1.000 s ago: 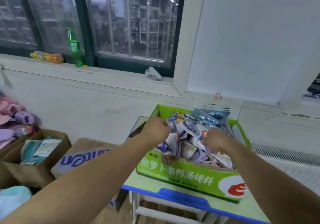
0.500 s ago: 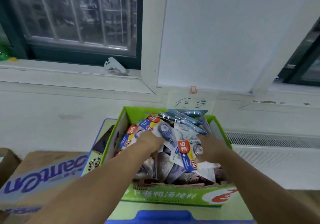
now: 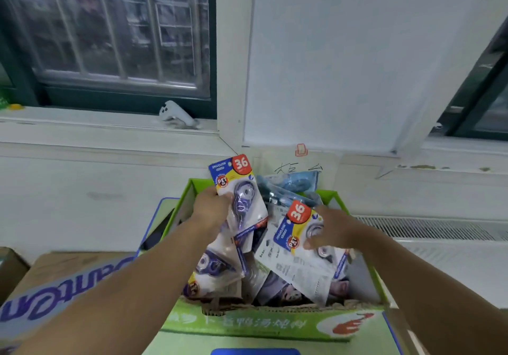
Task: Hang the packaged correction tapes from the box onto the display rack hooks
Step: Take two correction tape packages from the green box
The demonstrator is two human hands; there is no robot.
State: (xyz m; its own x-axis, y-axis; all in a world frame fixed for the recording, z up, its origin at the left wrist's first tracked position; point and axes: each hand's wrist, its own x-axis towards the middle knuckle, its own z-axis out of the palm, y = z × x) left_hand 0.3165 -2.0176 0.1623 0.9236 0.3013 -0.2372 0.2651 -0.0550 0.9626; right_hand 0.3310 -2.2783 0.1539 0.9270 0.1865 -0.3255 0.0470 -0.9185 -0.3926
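Observation:
A green cardboard box in front of me is full of several packaged correction tapes. My left hand grips one packaged correction tape by its left edge and holds it upright above the box's back left corner; its red "36" sticker faces me. My right hand holds a second package with the same red sticker, tilted, just above the heap at the box's right side. No display rack or hooks are in view.
The box stands on a green table with a blue edge. A brown carton with blue lettering sits to the left. Behind are a white wall, a windowsill with a white controller, and a radiator grille at right.
My left hand has lifted one package up out of the heap. My right hand has raised its package a little. The view has moved closer to the box and turned right.

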